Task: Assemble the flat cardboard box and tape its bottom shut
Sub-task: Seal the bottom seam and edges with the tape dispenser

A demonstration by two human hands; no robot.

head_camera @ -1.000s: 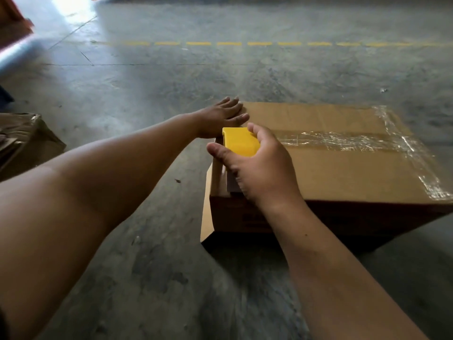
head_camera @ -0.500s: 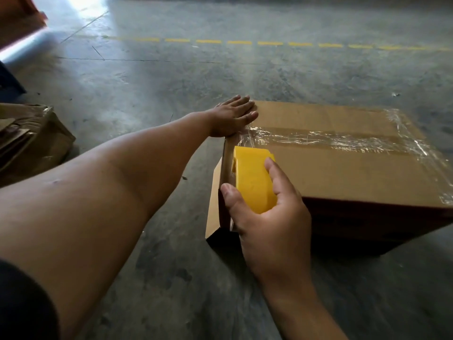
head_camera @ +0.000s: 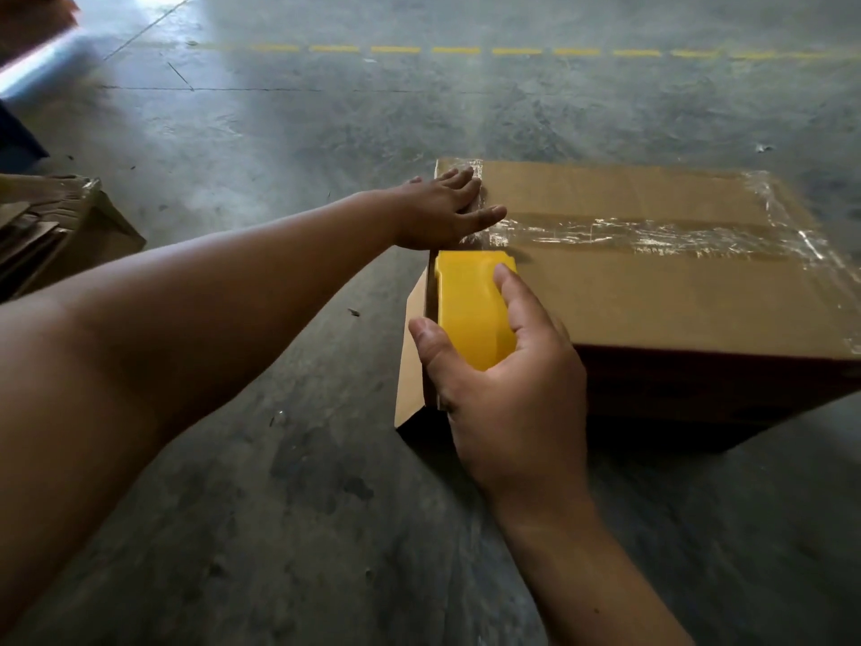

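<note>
right hand (head_camera: 508,389) clamps boxy yellow dispenser (head_camera: 470,310) | left hand (head_camera: 442,212) flat (fingers spread) on taped cardboard box (head_camera: 652,296)

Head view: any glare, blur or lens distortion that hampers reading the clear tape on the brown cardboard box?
Head view: clear tape strip glints white, wrinkles visible; brown cardboard box evenly lit; blown-out glare and blur at the top-left floor; wide-angle stretch enlarges the left forearm; both hands sharp.
</note>
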